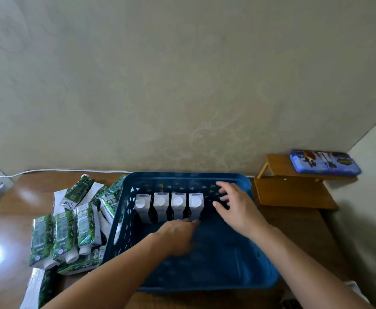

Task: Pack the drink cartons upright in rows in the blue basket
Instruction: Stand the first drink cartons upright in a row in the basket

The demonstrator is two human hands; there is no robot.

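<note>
The blue basket [258, 259] sits on the wooden table in front of me. Several white-topped drink cartons [168, 206] stand upright in one row along its far wall. My left hand [178, 236] is inside the basket just in front of that row, its fingertips at the base of the rightmost carton [196, 205]; whether it grips anything I cannot tell. My right hand [236, 205] hovers to the right of the row with fingers spread, holding nothing. A heap of green-and-white cartons [71, 224] lies flat on the table left of the basket.
A small wooden stand [294, 190] with a blue tin case [325, 162] on it is at the right rear, next to the wall. A white cable [60, 170] runs along the table's back edge. A dark object is at the far left.
</note>
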